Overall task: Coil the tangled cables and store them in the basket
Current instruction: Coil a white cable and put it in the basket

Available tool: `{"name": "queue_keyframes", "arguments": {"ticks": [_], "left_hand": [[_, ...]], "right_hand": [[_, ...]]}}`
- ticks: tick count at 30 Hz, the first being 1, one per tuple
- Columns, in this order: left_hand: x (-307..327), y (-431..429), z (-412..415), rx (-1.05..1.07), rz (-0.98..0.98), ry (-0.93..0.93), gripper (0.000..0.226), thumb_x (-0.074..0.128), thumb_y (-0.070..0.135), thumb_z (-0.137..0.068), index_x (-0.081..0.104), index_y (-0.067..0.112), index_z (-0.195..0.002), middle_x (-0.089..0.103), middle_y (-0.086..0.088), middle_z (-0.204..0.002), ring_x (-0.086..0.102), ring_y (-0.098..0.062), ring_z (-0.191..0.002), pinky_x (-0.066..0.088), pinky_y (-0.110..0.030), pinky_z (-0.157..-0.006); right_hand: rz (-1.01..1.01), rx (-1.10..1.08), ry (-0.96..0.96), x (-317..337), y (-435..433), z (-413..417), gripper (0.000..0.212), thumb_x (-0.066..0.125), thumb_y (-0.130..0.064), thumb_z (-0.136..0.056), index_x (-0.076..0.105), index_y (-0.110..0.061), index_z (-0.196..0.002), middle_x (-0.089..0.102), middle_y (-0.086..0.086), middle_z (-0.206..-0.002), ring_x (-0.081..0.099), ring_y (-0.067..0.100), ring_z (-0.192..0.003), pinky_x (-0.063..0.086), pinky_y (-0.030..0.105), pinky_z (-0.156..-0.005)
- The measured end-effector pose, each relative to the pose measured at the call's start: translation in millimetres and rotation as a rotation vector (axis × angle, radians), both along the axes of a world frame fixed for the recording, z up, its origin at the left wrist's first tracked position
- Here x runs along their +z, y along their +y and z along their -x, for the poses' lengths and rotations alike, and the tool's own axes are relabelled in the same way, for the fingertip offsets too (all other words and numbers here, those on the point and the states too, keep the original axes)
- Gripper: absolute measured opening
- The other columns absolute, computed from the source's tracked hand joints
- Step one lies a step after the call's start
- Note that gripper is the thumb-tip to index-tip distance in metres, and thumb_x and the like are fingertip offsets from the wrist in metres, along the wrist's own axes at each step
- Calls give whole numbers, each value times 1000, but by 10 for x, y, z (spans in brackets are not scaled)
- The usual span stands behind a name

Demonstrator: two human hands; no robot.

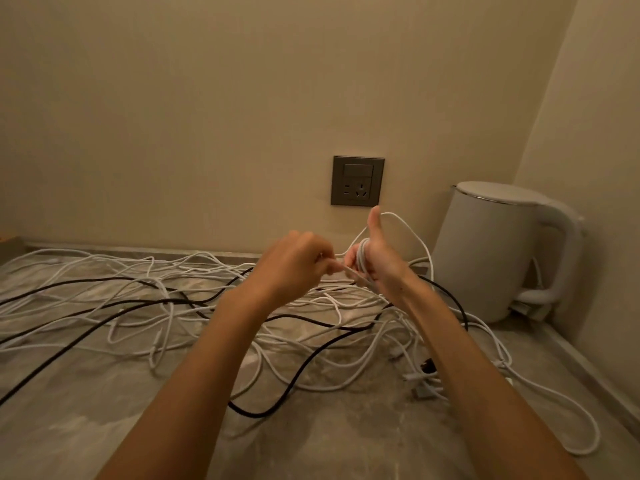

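At the left, the grey marbled stone worktop [86, 427] carries the loose tangle of thin white cables [114, 268], and a thicker black cable [104, 308] runs across them. The basket for storing is not in view. In the middle, our left hand [294, 261] has its grip pinching one white strand [341, 268] between thumb and fingertips. Just beside it our right hand [377, 263], thumb up, holds the small white coil [363, 258], with the fingers curled on it.

To do this step well, we think the left hand should feed the strand with light tension and let it slide, so the turns lie side by side (a hard pull would probably drag the whole tangle). The black cable passes under our wrists and may catch.

Open room is toward us, where the worktop is barer. At the right the white plastic electric kettle [485, 258] stands near, and the wall with the dark grey socket plate [358, 180] closes the far side.
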State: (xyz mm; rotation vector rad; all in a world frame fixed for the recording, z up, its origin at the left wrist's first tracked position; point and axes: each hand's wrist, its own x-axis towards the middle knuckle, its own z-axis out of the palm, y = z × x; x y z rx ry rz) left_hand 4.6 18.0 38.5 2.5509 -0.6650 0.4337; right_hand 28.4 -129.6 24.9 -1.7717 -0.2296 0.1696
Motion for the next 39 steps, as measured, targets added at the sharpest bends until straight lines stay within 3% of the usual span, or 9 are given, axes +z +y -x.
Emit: {"name": "queue_keyframes", "arguments": {"ticks": [7, 11, 13, 17, 22, 26, 31, 35, 39], "left_hand": [[13, 65, -17, 1, 143, -151, 18, 57, 25, -90, 70, 13, -85, 49, 16, -59, 51, -8, -59, 44, -29, -62], [-62, 34, -46, -25, 100, -147, 18, 50, 21, -94, 65, 15, -87, 60, -1, -82, 55, -21, -78, 45, -36, -70], [-81, 15, -52, -45, 98, -114, 17, 46, 21, -95, 59, 19, -84, 56, -4, -85, 52, -21, -79, 42, -35, -71], [-63, -14, -35, -117, 268, 67, 25, 39, 25, -98, 54, 15, -81, 53, 3, -68, 49, -7, -60, 41, -25, -60], [-73, -41, -6, -213, 430, 204, 39, 32, 28, -99, 53, 18, -68, 56, -1, -67, 52, -10, -60, 46, -21, -52], [-113, -84, -10, -150, 407, 69, 43, 33, 29, -99, 51, 19, -62, 51, 2, -55, 46, -5, -47, 39, -20, -49], [-150, -77, -66, -113, 375, -67, 43, 36, 28, -99, 45, 25, -56, 45, 8, -49, 43, -5, -44, 35, -27, -52], [-157, -45, -69, -114, 424, -84, 43, 38, 30, -98, 48, 23, -57, 47, 6, -48, 46, -8, -41, 39, -27, -48], [-129, -106, 9, -115, 402, -100, 41, 39, 29, -97, 48, 25, -58, 46, 8, -48, 46, -6, -38, 41, -27, -44]], "right_hand": [[-21, 369, 193, -2, -13, 64, 88, -9, -79, -75, 41, -10, -51, 33, 1, -46, 26, 12, -40, 26, 20, -42], [-201, 491, 262, -47, -23, 89, 88, -5, -80, -75, 42, -11, -47, 37, -1, -41, 28, 9, -34, 28, 18, -39], [-321, 593, 313, -70, -11, 84, 90, -3, -82, -75, 43, -10, -47, 37, -1, -38, 29, 7, -30, 26, 17, -36], [-517, 783, 334, -62, 20, 76, 90, -2, -82, -76, 47, -15, -42, 39, -6, -33, 22, 5, -27, 19, 13, -36], [-686, 905, 392, -86, 63, 52, 90, 4, -81, -78, 50, -14, -40, 46, -4, -34, 39, 3, -27, 33, 10, -36], [-687, 781, 401, -44, 99, 49, 81, 3, -81, -78, 33, -20, -35, 40, -4, -28, 31, 3, -22, 29, 9, -33], [-680, 527, 397, 48, 153, 105, 92, -1, -81, -79, 33, -14, -25, 28, -3, -22, 26, 3, -18, 23, 6, -29], [-681, 319, 355, 61, 193, 122, 88, 6, -78, -83, 29, -15, -26, 25, -4, -24, 21, 5, -19, 21, 8, -27], [-697, -40, 301, 21, 198, 99, 77, 18, -71, -89, 28, -15, -37, 25, -3, -30, 19, 7, -22, 16, 10, -27]]}}
